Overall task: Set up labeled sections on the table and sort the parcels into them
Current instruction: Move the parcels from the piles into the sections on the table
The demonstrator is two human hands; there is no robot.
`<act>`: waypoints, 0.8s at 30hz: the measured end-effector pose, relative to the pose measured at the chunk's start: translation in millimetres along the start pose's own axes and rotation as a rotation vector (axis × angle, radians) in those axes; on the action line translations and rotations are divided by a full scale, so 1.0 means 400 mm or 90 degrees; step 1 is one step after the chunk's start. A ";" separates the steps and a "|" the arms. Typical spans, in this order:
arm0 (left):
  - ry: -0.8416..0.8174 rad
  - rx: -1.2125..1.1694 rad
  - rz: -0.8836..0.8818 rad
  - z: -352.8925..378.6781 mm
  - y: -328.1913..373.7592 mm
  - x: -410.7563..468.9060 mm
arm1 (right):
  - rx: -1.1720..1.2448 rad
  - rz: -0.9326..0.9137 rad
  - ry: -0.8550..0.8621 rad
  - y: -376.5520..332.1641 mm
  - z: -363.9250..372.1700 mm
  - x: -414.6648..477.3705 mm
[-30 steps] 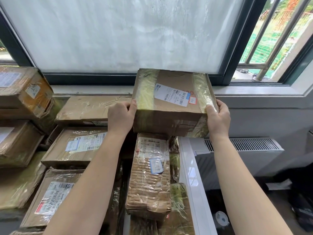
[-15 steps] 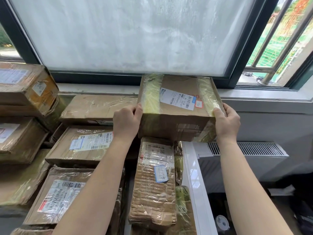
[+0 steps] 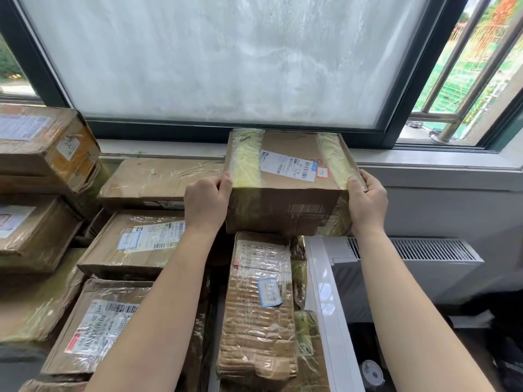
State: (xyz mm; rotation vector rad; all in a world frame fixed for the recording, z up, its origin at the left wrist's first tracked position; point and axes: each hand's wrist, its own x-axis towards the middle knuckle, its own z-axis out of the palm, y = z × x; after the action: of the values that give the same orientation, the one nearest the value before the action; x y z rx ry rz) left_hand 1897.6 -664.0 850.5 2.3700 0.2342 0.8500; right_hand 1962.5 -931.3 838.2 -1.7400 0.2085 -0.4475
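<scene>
Sorting day: I hold a taped cardboard box [image 3: 288,176] just below the window sill [image 3: 424,162], one hand on each short side, its shipping label [image 3: 288,165] face up. My left hand [image 3: 208,200] curls round the left edge, thumb on top beside a yellowed tape band [image 3: 246,159]. My right hand [image 3: 368,199] clasps the right edge the same way, its fingers mostly hidden behind the box. Both arms reach nearly straight toward the sill, wrists about level. I cannot tell whether the box rests on the pile beneath or hangs just clear of it. To do this step well, I judge, I should hold the box level, read the label before choosing its section, and set it down square so it cannot slide toward the radiator [image 3: 433,248] under the sill. Other wrapped parcels [image 3: 133,244] lie stacked below the sill, to the left.
</scene>
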 end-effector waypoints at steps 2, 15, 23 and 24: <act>-0.002 0.013 -0.010 -0.004 -0.011 0.006 | -0.007 0.004 -0.008 0.002 0.011 -0.006; 0.014 0.031 -0.023 -0.019 -0.055 0.023 | 0.011 -0.002 -0.061 0.000 0.044 -0.006; 0.011 0.061 -0.021 -0.016 -0.050 0.023 | -0.032 -0.008 -0.060 -0.009 0.042 -0.019; 0.011 0.070 -0.015 -0.016 -0.052 0.023 | -0.037 -0.009 -0.059 -0.008 0.042 -0.018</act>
State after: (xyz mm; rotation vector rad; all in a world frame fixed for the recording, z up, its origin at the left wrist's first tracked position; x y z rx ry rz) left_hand 1901.4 -640.9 846.7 2.4566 0.3235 0.8665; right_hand 1962.4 -912.7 837.5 -1.8164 0.1435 -0.3735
